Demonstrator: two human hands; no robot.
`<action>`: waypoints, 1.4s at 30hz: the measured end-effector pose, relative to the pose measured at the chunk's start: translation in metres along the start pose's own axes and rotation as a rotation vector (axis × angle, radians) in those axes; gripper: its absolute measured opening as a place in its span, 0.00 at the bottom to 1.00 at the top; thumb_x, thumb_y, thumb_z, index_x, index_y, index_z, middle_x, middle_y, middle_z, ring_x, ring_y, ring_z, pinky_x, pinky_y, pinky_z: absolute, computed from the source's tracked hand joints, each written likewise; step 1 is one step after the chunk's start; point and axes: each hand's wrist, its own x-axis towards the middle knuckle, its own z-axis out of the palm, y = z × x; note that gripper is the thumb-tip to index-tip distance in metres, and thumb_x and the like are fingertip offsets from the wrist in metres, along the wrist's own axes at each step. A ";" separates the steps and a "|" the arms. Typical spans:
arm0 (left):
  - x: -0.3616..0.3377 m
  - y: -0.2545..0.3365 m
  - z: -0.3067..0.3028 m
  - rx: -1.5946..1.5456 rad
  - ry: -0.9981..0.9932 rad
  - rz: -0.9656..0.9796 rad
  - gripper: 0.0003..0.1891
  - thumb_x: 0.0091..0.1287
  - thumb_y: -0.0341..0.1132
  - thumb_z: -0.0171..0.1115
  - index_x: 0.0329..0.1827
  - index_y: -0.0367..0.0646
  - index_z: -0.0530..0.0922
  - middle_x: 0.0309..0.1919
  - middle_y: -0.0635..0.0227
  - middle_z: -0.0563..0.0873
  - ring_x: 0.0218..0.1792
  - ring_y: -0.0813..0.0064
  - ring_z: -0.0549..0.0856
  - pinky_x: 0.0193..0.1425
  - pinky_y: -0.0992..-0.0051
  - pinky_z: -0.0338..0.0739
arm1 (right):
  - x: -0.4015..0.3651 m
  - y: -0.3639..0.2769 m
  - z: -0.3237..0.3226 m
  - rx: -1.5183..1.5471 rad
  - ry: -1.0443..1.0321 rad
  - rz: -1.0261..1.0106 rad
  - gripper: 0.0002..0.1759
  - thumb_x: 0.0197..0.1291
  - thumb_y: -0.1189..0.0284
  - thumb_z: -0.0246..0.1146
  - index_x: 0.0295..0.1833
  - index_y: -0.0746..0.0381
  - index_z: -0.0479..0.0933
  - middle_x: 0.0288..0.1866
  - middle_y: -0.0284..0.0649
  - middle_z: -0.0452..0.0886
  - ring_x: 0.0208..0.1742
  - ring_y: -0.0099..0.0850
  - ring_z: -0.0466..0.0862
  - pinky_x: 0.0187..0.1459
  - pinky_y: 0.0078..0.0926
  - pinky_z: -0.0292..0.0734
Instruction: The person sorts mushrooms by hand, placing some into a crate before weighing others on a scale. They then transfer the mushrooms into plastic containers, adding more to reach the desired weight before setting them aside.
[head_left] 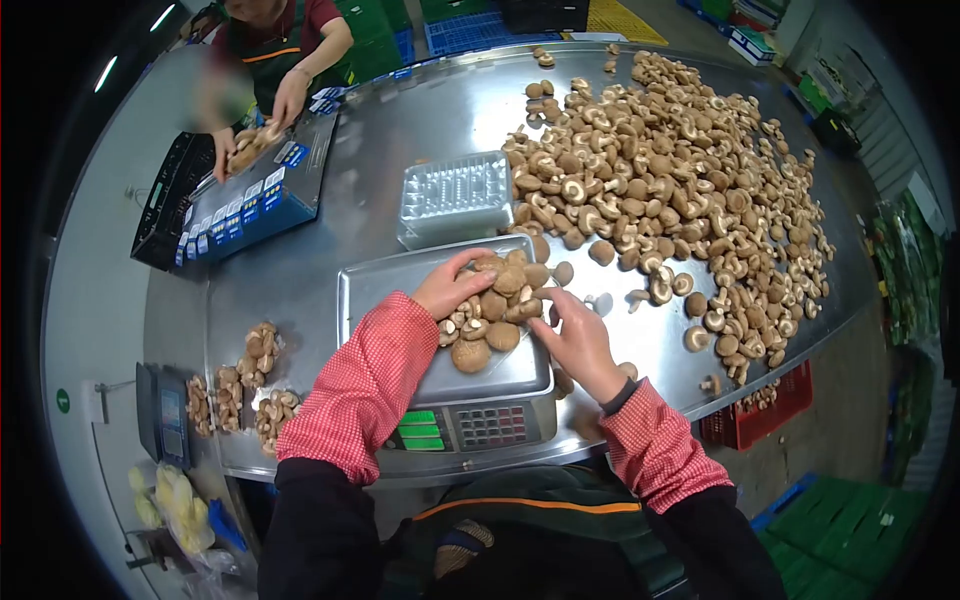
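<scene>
A pile of brown shiitake mushrooms (472, 354) sits on the metal pan of a weighing scale (362, 290), in front of my body. My left hand (455, 287) curls round the pile's upper left side, thumb and fingers against the mushrooms. From the right, my right hand (582, 345) grips a mushroom at the pile's edge between thumb and fingers. Clear plastic shows at the pile's lower right, mostly hidden by the mushrooms. Green displays and a keypad (493, 425) are on the scale's near side.
A stack of clear plastic trays (455, 195) stands behind the scale. A large mushroom heap (680, 180) covers the table's right. Filled packs (258, 352) lie at left. Across the table, a co-worker's hands (290, 98) handle mushrooms over a black crate (160, 215). A red crate (780, 410) sits below.
</scene>
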 end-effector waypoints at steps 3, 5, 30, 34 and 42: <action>-0.006 0.002 -0.015 0.277 0.047 0.080 0.30 0.68 0.48 0.69 0.70 0.46 0.74 0.63 0.60 0.78 0.65 0.68 0.76 0.72 0.70 0.69 | 0.001 0.005 -0.005 0.167 -0.052 0.184 0.16 0.61 0.65 0.71 0.47 0.63 0.78 0.25 0.38 0.78 0.26 0.29 0.79 0.29 0.28 0.74; -0.009 0.001 -0.026 0.458 0.066 0.135 0.33 0.64 0.50 0.71 0.70 0.46 0.75 0.60 0.56 0.76 0.64 0.60 0.77 0.72 0.66 0.69 | -0.005 0.027 -0.020 0.477 -0.050 0.291 0.12 0.62 0.69 0.70 0.45 0.63 0.78 0.24 0.25 0.74 0.24 0.16 0.73 0.26 0.17 0.68; -0.184 -0.062 0.020 0.227 0.638 -0.206 0.16 0.66 0.35 0.70 0.54 0.40 0.81 0.29 0.79 0.78 0.30 0.87 0.77 0.35 0.81 0.73 | 0.073 0.005 -0.003 -0.191 -0.053 -0.291 0.19 0.70 0.62 0.60 0.61 0.60 0.75 0.46 0.47 0.79 0.43 0.44 0.82 0.44 0.39 0.77; -0.161 -0.039 0.039 0.365 0.588 -0.347 0.20 0.62 0.39 0.72 0.53 0.38 0.79 0.26 0.73 0.79 0.27 0.79 0.79 0.34 0.75 0.75 | 0.096 0.007 0.030 -0.295 -0.163 -0.329 0.23 0.71 0.58 0.56 0.67 0.55 0.73 0.49 0.49 0.76 0.49 0.49 0.80 0.51 0.45 0.76; -0.139 -0.061 0.045 0.344 0.767 -0.240 0.15 0.62 0.31 0.66 0.48 0.37 0.73 0.33 0.63 0.82 0.29 0.70 0.83 0.37 0.70 0.79 | 0.053 -0.006 0.036 -0.420 -0.200 -0.395 0.23 0.69 0.53 0.58 0.63 0.53 0.77 0.44 0.44 0.75 0.44 0.45 0.80 0.44 0.43 0.75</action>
